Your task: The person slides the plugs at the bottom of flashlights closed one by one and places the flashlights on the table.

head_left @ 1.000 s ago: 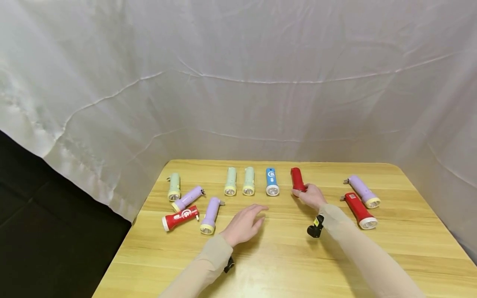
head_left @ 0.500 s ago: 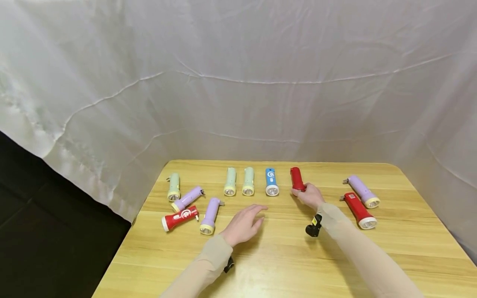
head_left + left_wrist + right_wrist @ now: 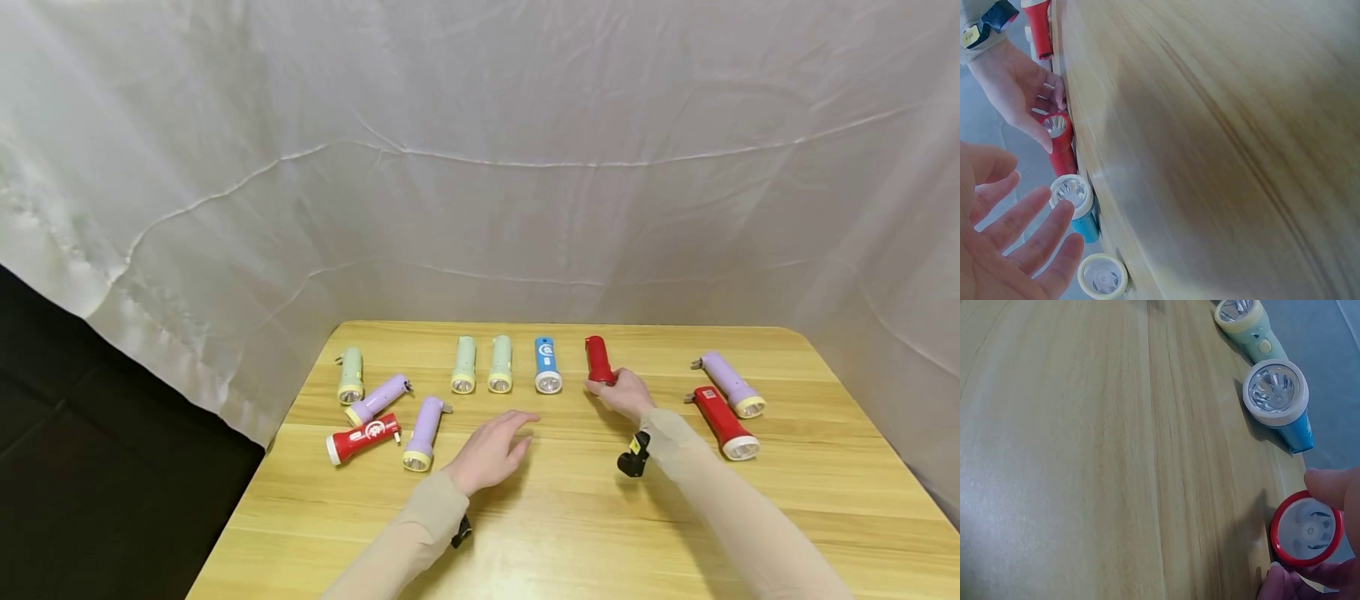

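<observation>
A red flashlight [image 3: 597,358] lies toward the back of the table, lens end facing me. My right hand [image 3: 630,394] pinches it near the lens end, which is largely covered in the head view. In the right wrist view the red-rimmed lens [image 3: 1307,530] sits between thumb and fingers. Left of it lies a blue flashlight [image 3: 546,358], then two pale green flashlights, one here [image 3: 501,360] and another green one [image 3: 465,360], in a row. My left hand [image 3: 489,454] hovers over the table in front of that row, fingers loosely bent, holding nothing.
On the left lie a green flashlight [image 3: 350,373], two purple ones, one farther back [image 3: 384,398] and one nearer [image 3: 426,425], and a red one [image 3: 366,437]. On the right are a purple flashlight [image 3: 726,379] and a red flashlight [image 3: 720,417]. A pale curtain [image 3: 480,208] hangs behind the table.
</observation>
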Demonstrator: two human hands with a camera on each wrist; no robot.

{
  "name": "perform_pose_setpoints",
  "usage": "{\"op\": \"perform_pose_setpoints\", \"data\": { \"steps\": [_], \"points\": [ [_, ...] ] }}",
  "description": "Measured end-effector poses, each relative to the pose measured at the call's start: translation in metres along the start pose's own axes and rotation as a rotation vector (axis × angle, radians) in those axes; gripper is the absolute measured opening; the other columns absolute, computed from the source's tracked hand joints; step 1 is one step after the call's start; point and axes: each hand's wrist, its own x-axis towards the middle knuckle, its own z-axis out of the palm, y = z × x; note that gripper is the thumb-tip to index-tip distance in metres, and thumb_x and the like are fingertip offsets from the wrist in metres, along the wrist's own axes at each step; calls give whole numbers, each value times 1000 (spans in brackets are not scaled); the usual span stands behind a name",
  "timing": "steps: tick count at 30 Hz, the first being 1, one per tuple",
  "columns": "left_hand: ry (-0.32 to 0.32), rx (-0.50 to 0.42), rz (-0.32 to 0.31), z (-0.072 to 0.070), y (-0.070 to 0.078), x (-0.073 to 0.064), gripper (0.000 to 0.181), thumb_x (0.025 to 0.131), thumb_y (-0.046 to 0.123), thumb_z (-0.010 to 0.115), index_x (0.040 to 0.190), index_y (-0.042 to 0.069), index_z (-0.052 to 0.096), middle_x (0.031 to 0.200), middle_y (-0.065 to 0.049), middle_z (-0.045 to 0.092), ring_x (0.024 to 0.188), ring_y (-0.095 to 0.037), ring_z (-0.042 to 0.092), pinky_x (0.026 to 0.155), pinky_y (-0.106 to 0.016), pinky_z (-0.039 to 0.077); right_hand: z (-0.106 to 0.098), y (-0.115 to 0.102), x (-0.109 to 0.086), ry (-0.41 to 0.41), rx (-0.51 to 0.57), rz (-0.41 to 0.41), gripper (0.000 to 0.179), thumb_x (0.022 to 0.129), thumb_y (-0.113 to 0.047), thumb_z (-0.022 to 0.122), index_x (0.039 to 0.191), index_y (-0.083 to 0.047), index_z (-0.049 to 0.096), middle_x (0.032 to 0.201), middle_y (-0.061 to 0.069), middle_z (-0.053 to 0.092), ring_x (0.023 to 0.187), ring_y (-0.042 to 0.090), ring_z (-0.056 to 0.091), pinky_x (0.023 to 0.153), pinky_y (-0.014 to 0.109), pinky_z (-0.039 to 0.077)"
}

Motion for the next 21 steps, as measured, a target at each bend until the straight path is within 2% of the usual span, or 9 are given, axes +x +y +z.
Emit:
{"op": "perform_pose_setpoints", "data": {
  "steps": [10,21],
  "points": [
    [-5,-2,-6,-1,2,0,40,102,16,56,141,9,55,140,-5,63,127,-21,62,110,-37,51,-1,-2,-6,-19,-19,29,70,91,-49,68,127,7,49,111,19,60,93,28,54,76,31,43],
    [0,7,4,-5,1,0,40,102,17,56,141,9,55,139,-6,63,127,-22,62,110,-37,51,-2,1,-6,-39,2,8,79,89,-52,70,133,9,46,115,22,61,95,28,56,78,32,45]
  ]
}}
